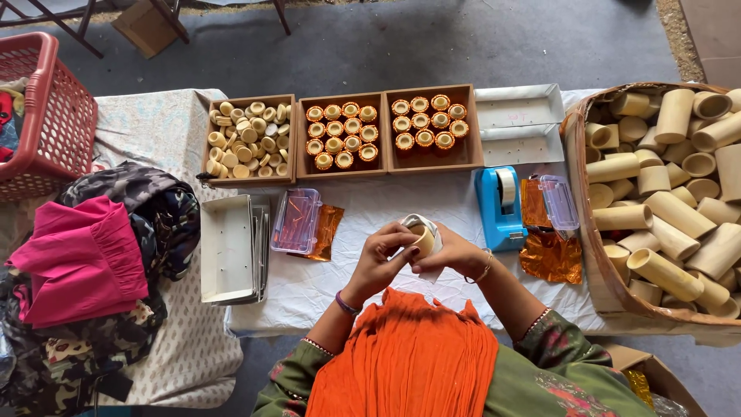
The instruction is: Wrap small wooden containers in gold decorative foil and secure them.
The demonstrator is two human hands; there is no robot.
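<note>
the small bamboo cup sat at the centre of the frame between both hands, just above the worktop, its open end tipped up and left, with white paper wrapped behind it. the left hand had its fingers pinched on the cup's rim, while the right hand, equally near, cupped cup and paper from the right. a blue tape dispenser stood right of the hands, orange foil sheets beyond it, and three shallow wooden trays lined the upper middle.
</note>
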